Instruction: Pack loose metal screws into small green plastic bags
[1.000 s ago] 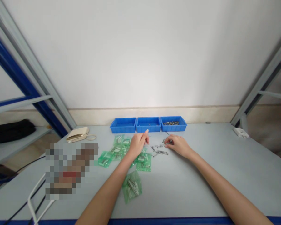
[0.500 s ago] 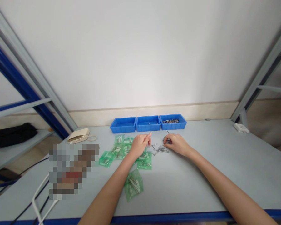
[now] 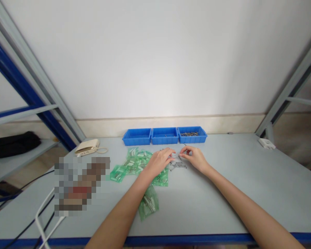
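Observation:
My left hand (image 3: 161, 159) hovers over the left side of a small pile of loose screws (image 3: 180, 165), thumb and fingers apart, with nothing clear between them. Facing it, my right hand (image 3: 195, 157) pinches a thin grey piece that looks like a screw, between thumb and forefinger. The two sets of fingertips are close together but apart. Under and beside my left hand lie several green plastic bags (image 3: 131, 166) of screws and pale plugs. One more green bag (image 3: 149, 204) lies nearer me, partly behind my left forearm.
Three blue trays stand along the wall: the left tray (image 3: 137, 142), the middle tray (image 3: 164, 140) with a few pieces, and the right tray (image 3: 193, 139) holding many screws. A cream-coloured device (image 3: 87, 148) and white cables (image 3: 40, 221) are at left. A white block (image 3: 266, 143) sits far right.
My left hand has opened from a curled shape and moved slightly right. My right hand has lifted a little from the pile, its fingertips now nearer my left fingers.

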The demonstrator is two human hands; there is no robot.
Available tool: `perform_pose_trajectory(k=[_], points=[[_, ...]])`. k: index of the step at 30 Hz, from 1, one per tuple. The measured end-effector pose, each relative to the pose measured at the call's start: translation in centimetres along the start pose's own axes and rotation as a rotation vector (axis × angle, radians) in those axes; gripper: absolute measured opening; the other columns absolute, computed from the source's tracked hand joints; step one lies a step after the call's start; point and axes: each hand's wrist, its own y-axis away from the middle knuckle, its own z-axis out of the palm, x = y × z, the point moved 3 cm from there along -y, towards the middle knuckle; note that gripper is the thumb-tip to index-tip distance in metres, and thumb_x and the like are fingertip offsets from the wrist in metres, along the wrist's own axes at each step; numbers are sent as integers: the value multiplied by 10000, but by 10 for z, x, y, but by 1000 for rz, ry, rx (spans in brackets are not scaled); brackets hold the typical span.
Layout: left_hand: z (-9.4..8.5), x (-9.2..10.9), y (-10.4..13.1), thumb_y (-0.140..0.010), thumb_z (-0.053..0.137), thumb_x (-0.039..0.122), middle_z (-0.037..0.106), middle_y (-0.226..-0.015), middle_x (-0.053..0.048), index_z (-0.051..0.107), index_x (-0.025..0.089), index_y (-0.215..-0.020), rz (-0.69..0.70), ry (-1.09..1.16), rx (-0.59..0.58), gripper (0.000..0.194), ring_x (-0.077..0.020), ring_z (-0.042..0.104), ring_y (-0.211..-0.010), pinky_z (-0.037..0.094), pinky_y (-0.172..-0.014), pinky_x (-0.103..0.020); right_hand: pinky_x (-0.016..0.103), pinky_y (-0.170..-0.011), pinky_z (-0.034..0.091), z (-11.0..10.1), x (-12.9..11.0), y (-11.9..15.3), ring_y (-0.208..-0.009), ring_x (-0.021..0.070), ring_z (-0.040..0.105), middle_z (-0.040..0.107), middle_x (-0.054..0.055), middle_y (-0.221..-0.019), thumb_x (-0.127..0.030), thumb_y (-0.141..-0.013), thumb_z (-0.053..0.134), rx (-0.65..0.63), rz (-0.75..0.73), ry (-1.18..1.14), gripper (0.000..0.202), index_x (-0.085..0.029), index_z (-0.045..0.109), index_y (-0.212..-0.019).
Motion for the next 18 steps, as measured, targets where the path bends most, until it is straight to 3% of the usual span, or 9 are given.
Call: perform_pose_trajectory(k=[6, 14, 18], points=[[-1, 5, -1, -899, 403, 313, 640, -861, -27, 595, 189, -882, 50, -102, 18, 229, -152, 595, -795, 413, -717, -232, 257, -638, 411, 9, 2, 0, -687, 148, 574, 660, 21, -750, -365, -757, 568, -30, -3, -120, 191, -183, 625, -750], [-4, 5, -1, -908, 390, 286, 655, -842, -21, 574, 186, -920, -39, -89, 43, 210, -163, 611, -775, 408, -674, -237, 301, -738, 351, 0, -26, 12, -687, 148, 587, 680, 8, -815, -294, -825, 539, 14, -200, 284, 122, -220, 615, -885], [-4, 6, 0, -909, 383, 337, 655, -807, -23, 556, 189, -965, -51, -106, 42, 235, -165, 616, -746, 401, -645, -231, 290, -730, 361, -1, -29, 12, -692, 151, 594, 683, 19, -778, -300, -864, 480, 39, -198, 234, 176, -208, 628, -843]])
